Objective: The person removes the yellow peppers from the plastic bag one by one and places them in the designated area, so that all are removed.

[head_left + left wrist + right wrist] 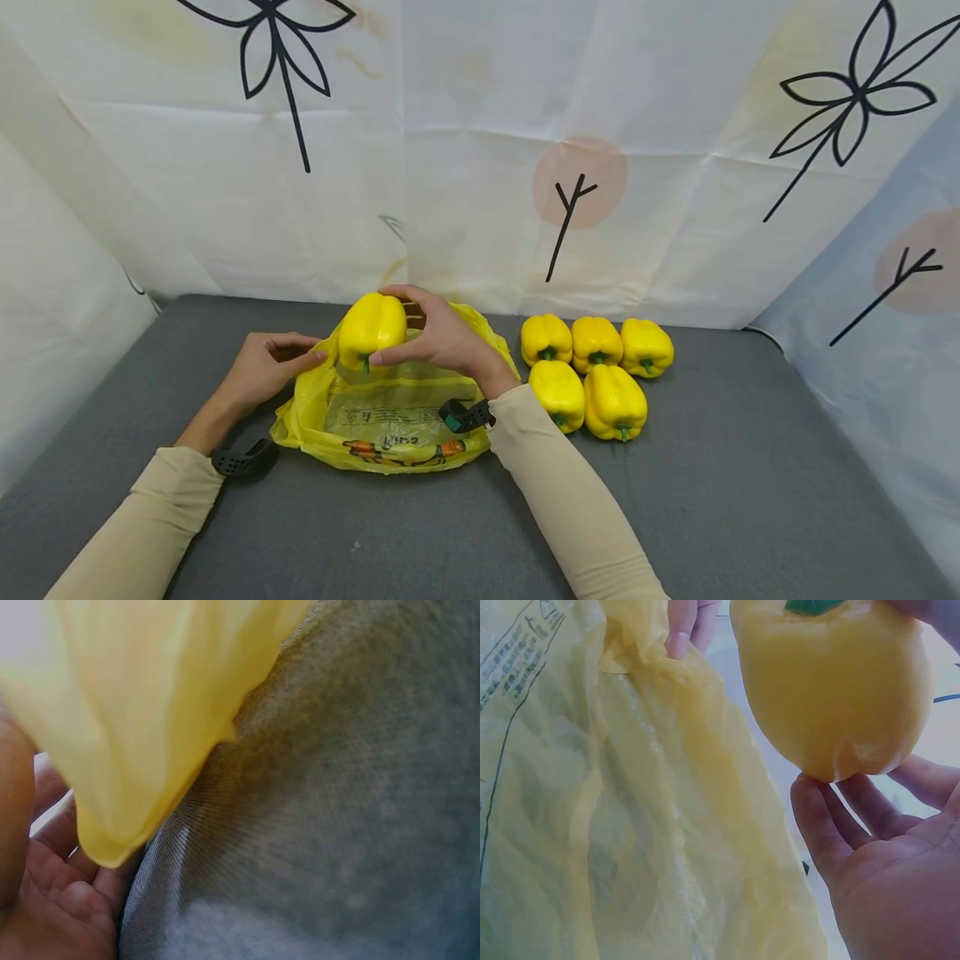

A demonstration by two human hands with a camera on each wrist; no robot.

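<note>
My right hand (446,333) holds a yellow bell pepper (372,330) between thumb and fingers, above the left part of an open yellow plastic bag (397,458). In the right wrist view the fingertips press the base of the pepper (836,690), its green stem at the top of the picture. At the bag's left rim my left hand (262,367) pinches the plastic between thumb and fingers. The left wrist view shows a fold of the bag (150,727) hanging over the left palm (67,907).
Several yellow bell peppers (615,403) lie grouped in two rows to the right of the bag. They rest on a grey cloth-covered table (750,467). Behind it hangs a white curtain (465,208) with printed plants.
</note>
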